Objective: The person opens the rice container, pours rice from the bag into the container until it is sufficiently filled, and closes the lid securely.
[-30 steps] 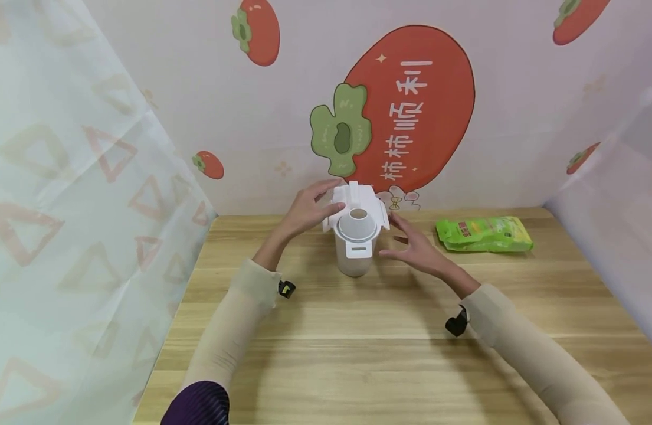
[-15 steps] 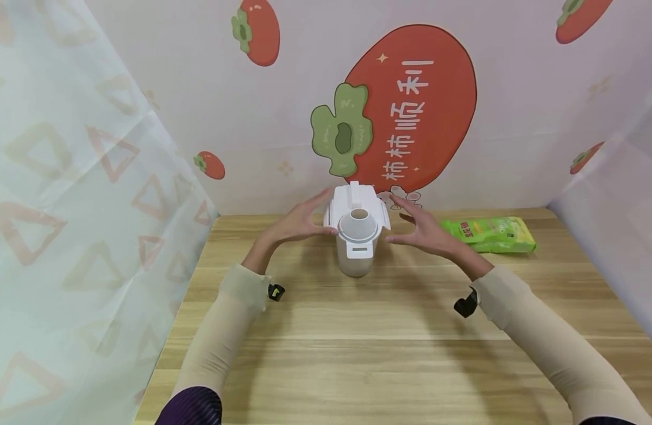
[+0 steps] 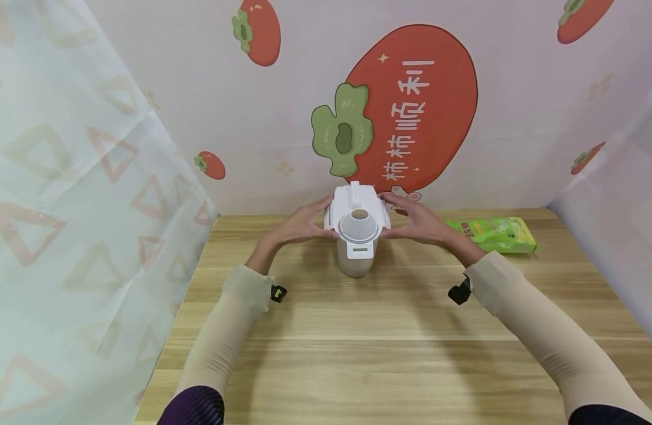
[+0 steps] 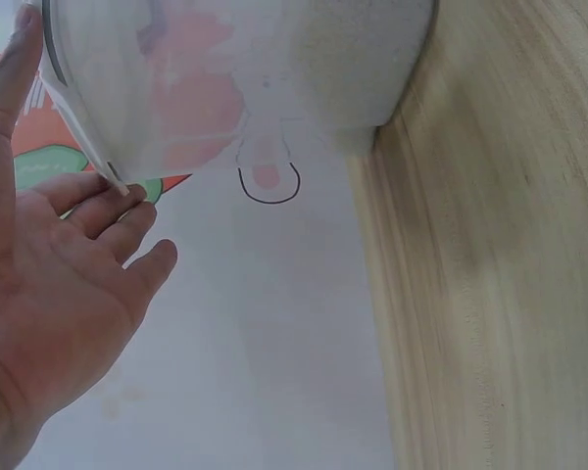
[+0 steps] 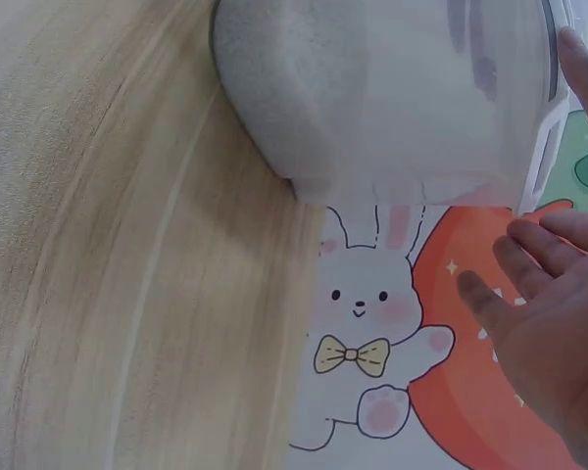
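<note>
A tall translucent storage container [image 3: 352,260] stands upright on the wooden table near the back wall. Its white lid [image 3: 351,196] has flaps at the sides and front, and a round cup-like piece [image 3: 358,227] with a hole sits on top. A pale, grainy fill [image 5: 260,88] shows low in the container in the right wrist view. My left hand [image 3: 300,224] holds the lid's left flap [image 4: 86,132], thumb near, fingertips at its edge. My right hand [image 3: 418,223] holds the right flap [image 5: 544,147] in the same way.
A green plastic packet [image 3: 495,234] lies on the table [image 3: 357,342] behind the right forearm. The patterned back wall [image 3: 267,147] rises close behind the container. Cloth side walls [image 3: 81,236] border the table at left and right.
My left hand has come down from the lid's top to its left side. The right hand has moved in from beside the container onto the right flap. The container stays put.
</note>
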`<state>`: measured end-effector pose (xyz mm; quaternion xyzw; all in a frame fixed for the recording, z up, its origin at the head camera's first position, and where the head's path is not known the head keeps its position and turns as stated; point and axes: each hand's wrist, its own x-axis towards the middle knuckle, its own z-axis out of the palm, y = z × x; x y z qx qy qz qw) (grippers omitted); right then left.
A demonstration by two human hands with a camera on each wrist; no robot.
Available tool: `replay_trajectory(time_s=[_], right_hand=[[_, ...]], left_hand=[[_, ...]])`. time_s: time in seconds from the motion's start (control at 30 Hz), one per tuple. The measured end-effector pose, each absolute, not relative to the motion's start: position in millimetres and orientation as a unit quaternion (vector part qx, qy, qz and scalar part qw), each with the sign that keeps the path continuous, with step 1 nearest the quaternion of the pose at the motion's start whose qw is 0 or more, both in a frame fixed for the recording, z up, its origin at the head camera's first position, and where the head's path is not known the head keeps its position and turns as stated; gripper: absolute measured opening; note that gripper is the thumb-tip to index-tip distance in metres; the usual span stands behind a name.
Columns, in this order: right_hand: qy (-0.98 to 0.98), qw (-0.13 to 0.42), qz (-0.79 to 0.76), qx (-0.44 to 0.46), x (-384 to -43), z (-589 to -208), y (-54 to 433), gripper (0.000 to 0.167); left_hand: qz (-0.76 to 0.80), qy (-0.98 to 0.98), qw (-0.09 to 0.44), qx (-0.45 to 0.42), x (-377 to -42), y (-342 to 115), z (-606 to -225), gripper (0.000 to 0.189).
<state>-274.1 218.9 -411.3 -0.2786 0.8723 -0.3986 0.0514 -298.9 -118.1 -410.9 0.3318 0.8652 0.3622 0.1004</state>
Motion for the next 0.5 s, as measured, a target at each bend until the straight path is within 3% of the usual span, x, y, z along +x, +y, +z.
replay_trajectory(time_s=[0.2, 0.5], right_hand=[[0.876, 0.063, -0.388, -0.28, -274.2, -409.8, 215.7, 0.102], [0.872, 0.038, -0.392, -0.289, -274.5, -405.9, 212.4, 0.099]], left_hand=[[0.37, 0.868, 0.097, 0.317, -297.4, -117.1, -412.0, 0.108], [0.387, 0.867, 0.101, 0.296, -296.5, -116.2, -414.7, 0.108]])
